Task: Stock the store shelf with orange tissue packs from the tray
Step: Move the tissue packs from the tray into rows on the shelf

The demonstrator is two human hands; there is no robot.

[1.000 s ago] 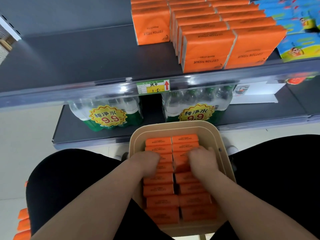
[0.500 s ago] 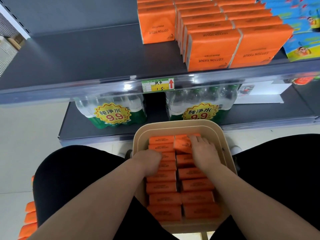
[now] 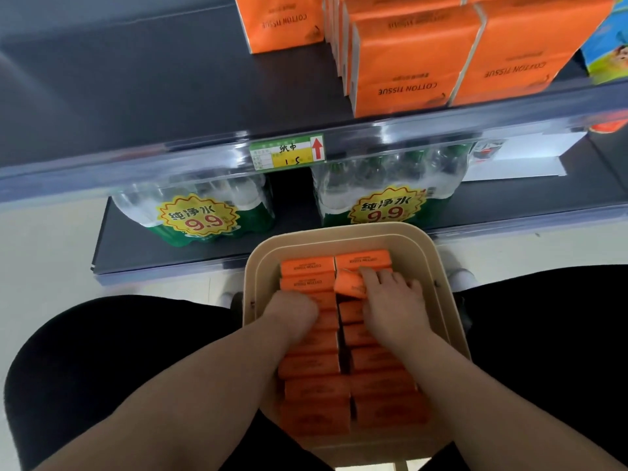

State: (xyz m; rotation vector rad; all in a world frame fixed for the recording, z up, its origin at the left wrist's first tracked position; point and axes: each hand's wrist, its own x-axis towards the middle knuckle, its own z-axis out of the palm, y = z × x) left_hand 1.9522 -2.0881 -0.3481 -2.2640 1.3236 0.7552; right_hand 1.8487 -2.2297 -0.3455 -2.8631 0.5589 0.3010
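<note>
A beige tray point(image 3: 429, 263) sits between my knees, filled with two columns of small orange tissue packs point(image 3: 316, 389). My right hand point(image 3: 390, 304) has its fingers curled over one tilted pack point(image 3: 350, 286) in the right column, lifted askew above its neighbours. My left hand point(image 3: 294, 314) digs knuckles-up into the left column; its fingers are hidden among the packs. Above, the dark store shelf point(image 3: 153, 79) carries rows of larger orange tissue packs point(image 3: 411, 62) on its right half.
The shelf's left half is bare. A price tag point(image 3: 288, 153) with a red arrow sits on its clear front rail. Shrink-wrapped water bottles point(image 3: 204, 212) stand on the lower shelf behind the tray. Colourful packs point(image 3: 608, 45) fill the far right.
My right hand slid toward the tray's far end and tipped one pack up out of the right column. The left hand stayed buried in the left column. The camera moved closer.
</note>
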